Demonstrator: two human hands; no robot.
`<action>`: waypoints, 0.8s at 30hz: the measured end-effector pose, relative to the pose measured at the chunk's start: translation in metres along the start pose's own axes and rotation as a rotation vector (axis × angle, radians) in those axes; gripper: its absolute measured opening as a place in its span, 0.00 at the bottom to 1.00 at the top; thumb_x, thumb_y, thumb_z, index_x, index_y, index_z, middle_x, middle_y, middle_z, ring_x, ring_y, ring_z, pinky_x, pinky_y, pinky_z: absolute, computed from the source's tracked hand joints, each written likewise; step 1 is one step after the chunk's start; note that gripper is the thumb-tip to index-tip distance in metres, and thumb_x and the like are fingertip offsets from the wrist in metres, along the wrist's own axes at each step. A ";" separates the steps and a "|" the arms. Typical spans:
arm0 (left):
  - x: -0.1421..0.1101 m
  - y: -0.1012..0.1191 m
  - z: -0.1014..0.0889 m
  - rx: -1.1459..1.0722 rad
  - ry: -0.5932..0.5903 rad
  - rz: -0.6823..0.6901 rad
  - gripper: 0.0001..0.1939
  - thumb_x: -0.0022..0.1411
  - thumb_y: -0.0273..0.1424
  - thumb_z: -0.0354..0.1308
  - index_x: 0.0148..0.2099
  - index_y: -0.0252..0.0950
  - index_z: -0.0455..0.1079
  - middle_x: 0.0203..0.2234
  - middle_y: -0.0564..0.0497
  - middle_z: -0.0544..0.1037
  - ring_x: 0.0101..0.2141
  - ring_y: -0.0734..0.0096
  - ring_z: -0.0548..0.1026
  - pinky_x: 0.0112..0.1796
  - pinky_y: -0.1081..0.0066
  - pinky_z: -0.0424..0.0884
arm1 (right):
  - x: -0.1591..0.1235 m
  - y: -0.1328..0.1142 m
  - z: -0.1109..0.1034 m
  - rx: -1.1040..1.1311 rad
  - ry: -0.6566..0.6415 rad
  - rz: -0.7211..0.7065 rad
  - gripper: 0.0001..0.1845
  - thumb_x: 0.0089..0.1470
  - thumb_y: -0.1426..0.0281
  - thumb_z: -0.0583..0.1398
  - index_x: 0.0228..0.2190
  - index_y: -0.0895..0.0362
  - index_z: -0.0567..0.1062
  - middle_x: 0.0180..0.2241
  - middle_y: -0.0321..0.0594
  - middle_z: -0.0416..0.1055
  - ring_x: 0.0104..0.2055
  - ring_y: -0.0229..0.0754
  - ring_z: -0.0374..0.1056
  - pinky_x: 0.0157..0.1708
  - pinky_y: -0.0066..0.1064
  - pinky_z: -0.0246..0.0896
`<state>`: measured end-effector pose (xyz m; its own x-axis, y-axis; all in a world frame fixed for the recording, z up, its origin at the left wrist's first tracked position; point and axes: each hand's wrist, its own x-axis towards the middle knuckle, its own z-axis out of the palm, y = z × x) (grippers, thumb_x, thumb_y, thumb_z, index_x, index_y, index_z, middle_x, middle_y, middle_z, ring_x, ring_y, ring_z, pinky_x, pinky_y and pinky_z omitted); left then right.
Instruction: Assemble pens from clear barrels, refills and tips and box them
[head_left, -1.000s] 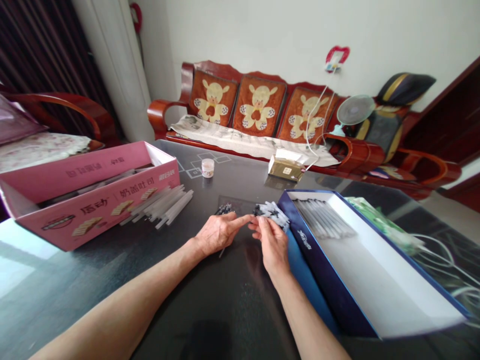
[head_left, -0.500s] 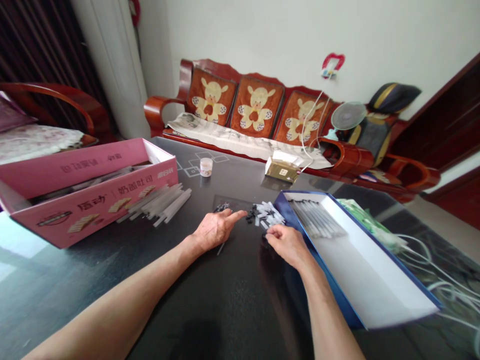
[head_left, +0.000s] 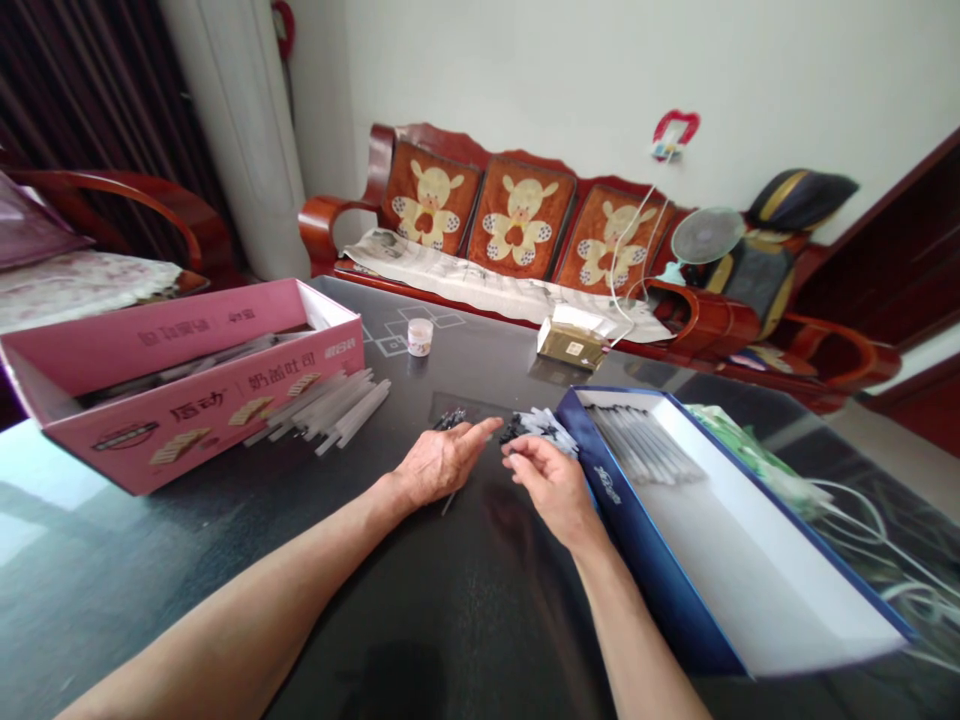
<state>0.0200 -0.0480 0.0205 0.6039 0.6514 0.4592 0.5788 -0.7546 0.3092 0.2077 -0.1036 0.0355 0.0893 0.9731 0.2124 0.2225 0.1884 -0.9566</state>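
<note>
Roughly midway across the dark table top (head_left: pixel 450 620), a left hand (head_left: pixel 442 465) lying palm down, index finger stretched toward a loose heap of pale translucent plastic tubes (head_left: pixel 541 428), other fingers softly curled, nothing visibly held. Just beside that heap, a right hand (head_left: pixel 555 485) with thumb and fingertips (head_left: pixel 521 448) drawn narrowly together at its near edge; whether a small piece sits between them, impossible to tell. Tubes likely very light, stiff but thin, probably slippery and prone to rolling, so best pinched singly around the middle. Black caps or tips (head_left: pixel 512 431) on the heap's left side, tiny and fiddly, too small to make out clearly. Farther left, a small dark cluster (head_left: pixel 450 419), and a thin stick (head_left: pixel 448 504) partly hidden under the left hand. To the right, a blue box (head_left: pixel 637 570) holding rows of slim tubes (head_left: pixel 645 445); to the left, a pink carton (head_left: pixel 195 400) beside more loose white tubes (head_left: pixel 330 410). Carton's inside mostly out of sight.
</note>
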 end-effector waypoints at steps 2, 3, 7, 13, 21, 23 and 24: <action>0.000 -0.001 0.002 -0.028 0.019 0.015 0.20 0.69 0.32 0.41 0.61 0.35 0.56 0.42 0.44 0.76 0.38 0.69 0.77 0.37 0.72 0.73 | -0.002 0.009 0.013 0.073 0.012 0.004 0.09 0.48 0.64 0.63 0.33 0.53 0.77 0.33 0.37 0.77 0.35 0.42 0.73 0.34 0.33 0.68; 0.000 -0.001 0.002 -0.036 0.015 0.019 0.18 0.69 0.32 0.41 0.58 0.34 0.59 0.42 0.44 0.76 0.39 0.69 0.77 0.38 0.71 0.73 | -0.003 0.014 0.018 0.089 0.020 0.004 0.09 0.48 0.64 0.63 0.34 0.53 0.77 0.34 0.38 0.77 0.36 0.42 0.73 0.36 0.33 0.68; 0.000 -0.002 0.001 -0.031 -0.011 0.017 0.14 0.69 0.33 0.42 0.51 0.35 0.63 0.38 0.47 0.76 0.38 0.68 0.76 0.38 0.71 0.73 | -0.007 0.026 0.026 0.111 0.097 0.011 0.11 0.49 0.64 0.63 0.35 0.54 0.77 0.36 0.39 0.76 0.37 0.41 0.72 0.36 0.32 0.70; 0.000 0.003 -0.003 -0.033 -0.043 0.040 0.12 0.69 0.33 0.42 0.48 0.36 0.64 0.34 0.49 0.75 0.36 0.71 0.76 0.36 0.74 0.72 | -0.005 0.023 0.029 0.255 0.206 0.090 0.14 0.47 0.62 0.65 0.36 0.56 0.76 0.33 0.38 0.75 0.34 0.40 0.72 0.31 0.29 0.71; 0.000 0.006 -0.005 -0.024 -0.096 0.039 0.13 0.69 0.33 0.41 0.48 0.36 0.65 0.35 0.49 0.75 0.35 0.71 0.76 0.35 0.74 0.71 | -0.003 0.030 0.031 0.350 0.208 0.117 0.15 0.46 0.62 0.66 0.36 0.56 0.77 0.34 0.38 0.76 0.34 0.39 0.73 0.32 0.29 0.71; 0.000 0.006 -0.005 -0.021 -0.100 0.041 0.14 0.69 0.34 0.41 0.48 0.36 0.65 0.35 0.49 0.75 0.35 0.71 0.76 0.35 0.74 0.71 | -0.003 0.032 0.030 0.333 0.197 0.112 0.15 0.46 0.62 0.66 0.36 0.56 0.77 0.34 0.38 0.75 0.35 0.39 0.73 0.32 0.29 0.71; 0.000 0.006 -0.005 -0.018 -0.102 0.044 0.14 0.69 0.34 0.41 0.48 0.36 0.65 0.35 0.49 0.75 0.35 0.71 0.76 0.35 0.74 0.71 | -0.003 0.032 0.030 0.328 0.193 0.112 0.16 0.46 0.61 0.66 0.37 0.56 0.77 0.33 0.38 0.75 0.35 0.39 0.73 0.32 0.29 0.71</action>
<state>0.0211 -0.0528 0.0264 0.6813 0.6219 0.3861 0.5414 -0.7831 0.3061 0.1854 -0.0963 -0.0020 0.2834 0.9531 0.1064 -0.1183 0.1448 -0.9824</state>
